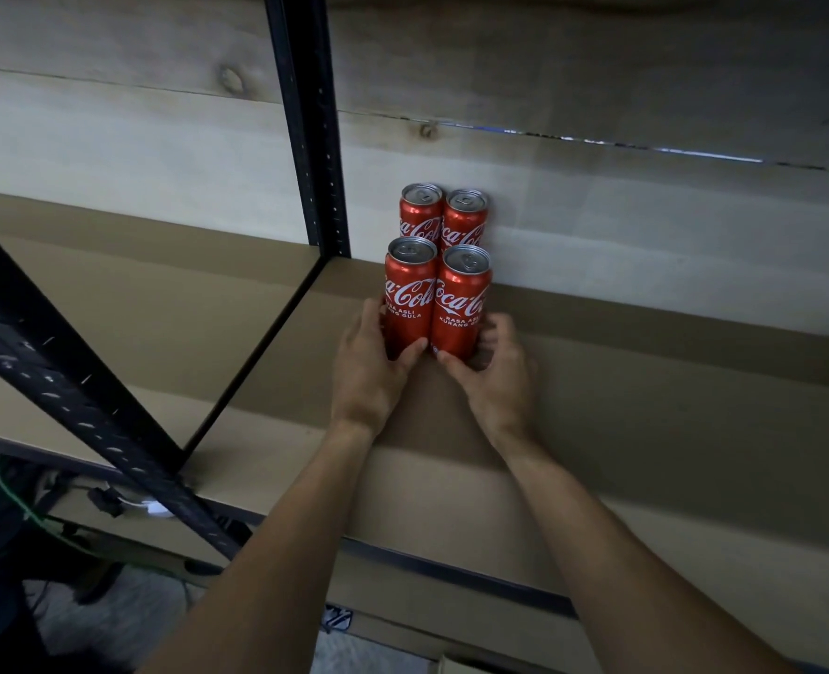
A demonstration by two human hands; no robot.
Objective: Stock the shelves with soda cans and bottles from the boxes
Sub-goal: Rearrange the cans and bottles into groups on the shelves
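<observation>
Four red soda cans stand upright on the shelf (pixel 646 406) in a 2x2 block, just right of the black rear post (pixel 312 138). The back-left can (pixel 419 211) and back-right can (pixel 466 216) touch each other and sit against the wooden wall (pixel 597 211); back row first, so no depth is wasted. The left hand (pixel 368 372) wraps the front-left can (pixel 410 294) low on its body, and the right hand (pixel 500 377) grips the front-right can (pixel 461 304) the same way. Each of the hands is clamped on one can, close together, thumbs nearly meeting. My read: the low grip stops tall slim cans tipping as they're pushed in. The front pair touches side by side and looks tight to the back row, labels facing out. The hands hide the bases, so can't tell if they're fully down. Judgement: placement is nearly done and release comes next; it's early in the task, with only four cans in view.
</observation>
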